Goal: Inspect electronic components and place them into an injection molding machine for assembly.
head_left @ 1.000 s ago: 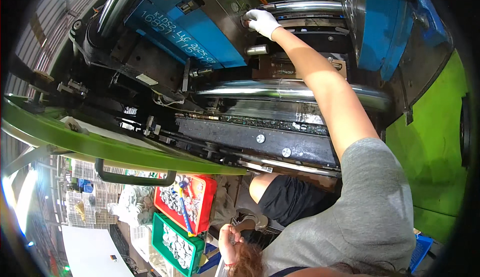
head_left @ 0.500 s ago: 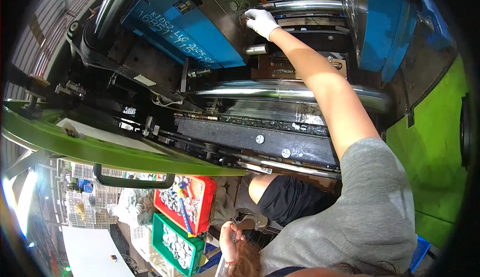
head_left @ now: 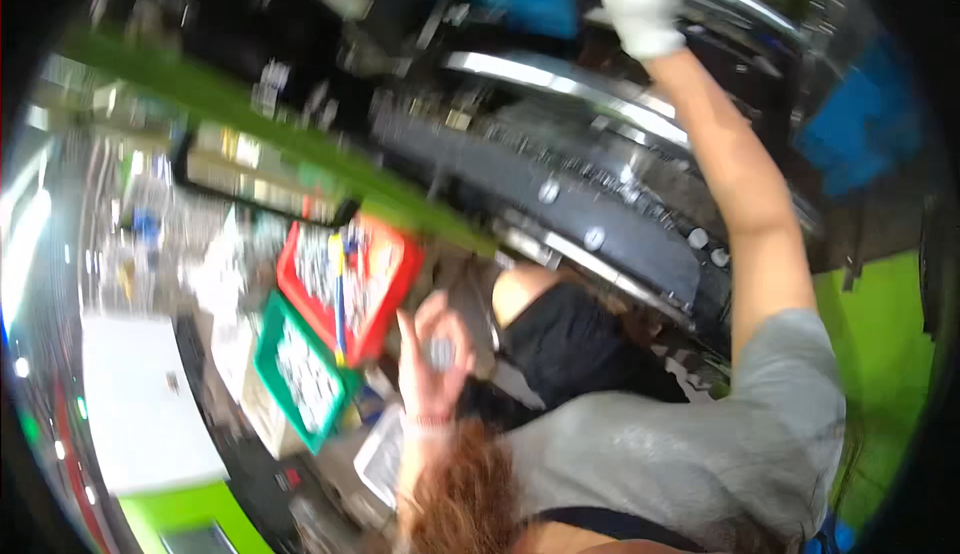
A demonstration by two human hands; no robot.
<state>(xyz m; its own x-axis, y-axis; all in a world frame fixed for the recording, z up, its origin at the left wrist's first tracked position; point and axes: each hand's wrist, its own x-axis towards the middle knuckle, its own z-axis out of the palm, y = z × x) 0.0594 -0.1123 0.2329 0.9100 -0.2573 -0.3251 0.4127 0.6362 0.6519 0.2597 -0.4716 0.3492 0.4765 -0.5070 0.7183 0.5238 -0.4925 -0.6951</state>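
Observation:
My left hand [head_left: 430, 379] is bare and raised at lower centre, palm showing. Its fingers curl around a small round grey piece [head_left: 441, 354], seen against the palm. My right hand [head_left: 642, 9], in a white glove, reaches up to the top edge, above a shiny metal bar [head_left: 560, 84] of the machine. Motion smears its fingers, and whether they hold anything cannot be made out. Close to the left hand are a red bin [head_left: 378, 332] and a green bin [head_left: 335, 416], both holding many small pale pieces; a blue and yellow tool [head_left: 338, 299] lies across the red one.
Between my arms and the bar runs a dark machine ledge [head_left: 520, 169]. A green machine door [head_left: 270, 139] with a black handle [head_left: 265, 199] slants across the left. Blue blocks [head_left: 865, 124] stand at upper right. A white panel [head_left: 145, 404] is at lower left.
The head view has swung and blurred, with the machine shifting up and right. My left hand has risen and turned, so the grey piece shows. The gloved right hand now lies nearer the top edge.

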